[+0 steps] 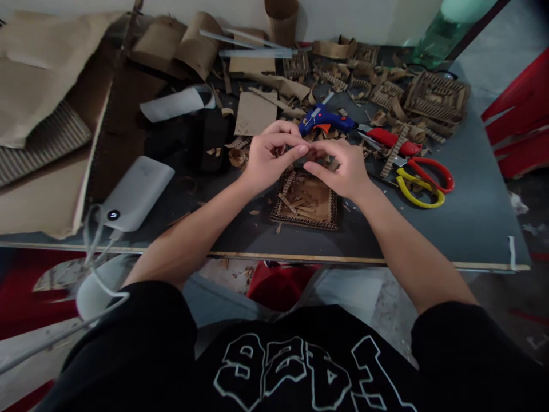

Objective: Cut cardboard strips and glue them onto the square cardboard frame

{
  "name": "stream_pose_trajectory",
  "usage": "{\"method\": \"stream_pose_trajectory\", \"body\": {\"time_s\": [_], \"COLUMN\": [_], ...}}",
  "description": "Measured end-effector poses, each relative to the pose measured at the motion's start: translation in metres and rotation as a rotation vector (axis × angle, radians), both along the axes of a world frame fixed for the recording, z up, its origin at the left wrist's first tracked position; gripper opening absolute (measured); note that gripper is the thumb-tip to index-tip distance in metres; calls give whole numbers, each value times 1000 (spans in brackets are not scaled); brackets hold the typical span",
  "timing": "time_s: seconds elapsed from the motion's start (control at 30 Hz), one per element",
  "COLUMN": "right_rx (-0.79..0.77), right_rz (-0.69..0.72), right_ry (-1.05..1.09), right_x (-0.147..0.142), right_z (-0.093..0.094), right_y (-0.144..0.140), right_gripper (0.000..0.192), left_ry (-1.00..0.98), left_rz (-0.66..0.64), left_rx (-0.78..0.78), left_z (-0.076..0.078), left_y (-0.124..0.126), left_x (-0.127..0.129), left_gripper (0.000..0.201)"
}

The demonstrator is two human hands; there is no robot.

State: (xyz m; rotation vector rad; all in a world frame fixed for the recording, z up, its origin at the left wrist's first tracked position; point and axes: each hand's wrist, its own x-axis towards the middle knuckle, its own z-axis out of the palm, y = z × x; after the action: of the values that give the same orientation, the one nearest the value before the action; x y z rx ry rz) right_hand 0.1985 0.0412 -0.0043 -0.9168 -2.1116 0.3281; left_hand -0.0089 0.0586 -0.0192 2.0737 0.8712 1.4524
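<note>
Black printed shirt [309,366] fills the lower view; both forearms reach over the grey surface [472,217]; left hand [268,157] and right hand [343,169] meet fingertip to fingertip, pinched closed on a small cardboard piece [312,150], mostly hidden, held just above a square cardboard tray [306,203] of strips; blue glue gun [326,121] just behind the hands; scissors [422,180] to the right; white power bank [137,191] to the left.

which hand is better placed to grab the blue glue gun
Probably the right hand: the glue gun lies just beyond it, handle toward that side. The left hand sits farther over; both pinch a small cardboard piece.
</note>
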Motion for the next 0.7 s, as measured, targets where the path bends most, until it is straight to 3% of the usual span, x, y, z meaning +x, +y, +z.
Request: {"method": "stream_pose_trajectory", "body": {"time_s": [0.17, 0.33, 0.7], "right_rx": [31, 36, 112], "right_rz": [-22, -52, -126], "right_ry": [101, 137, -37], "right_x": [-3, -1, 1], "right_z": [-3, 1, -6], "right_y": [-1, -1, 0], "right_gripper": [38, 42, 42], "left_ry": [-79, -60, 112], "left_rz": [-41, -90, 98], "left_rx": [-20, -27, -35], "left_z": [-5, -11, -3], "left_y": [2, 7, -7], "left_x": [2, -1, 5], "left_gripper": [29, 26, 44]}}
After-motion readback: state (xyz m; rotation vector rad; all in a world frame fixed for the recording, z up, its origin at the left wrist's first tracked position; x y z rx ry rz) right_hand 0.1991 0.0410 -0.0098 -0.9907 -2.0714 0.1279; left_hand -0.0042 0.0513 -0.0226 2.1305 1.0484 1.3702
